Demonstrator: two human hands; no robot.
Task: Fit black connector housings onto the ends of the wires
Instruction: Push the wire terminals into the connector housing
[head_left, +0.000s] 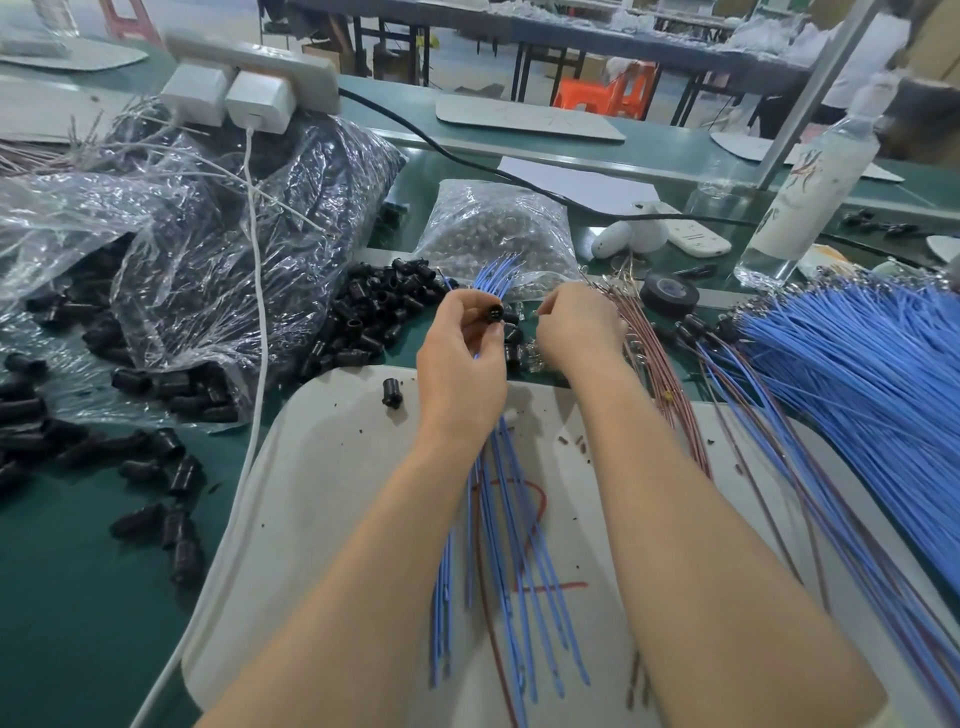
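A bundle of blue wires (511, 519) runs up the white board (332, 467) under the left grip (460, 358), which pinches one black housing (493, 313). The right grip (576, 332) curls beside it (holding a wire end? I cannot tell). Next, probably, a terminal gets aligned with the housing's mouth and pushed home. Around it lie a green worktop (78, 571) and a workshop.

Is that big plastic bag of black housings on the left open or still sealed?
Open: black housings spill from the near end of the plastic bag onto the green table.
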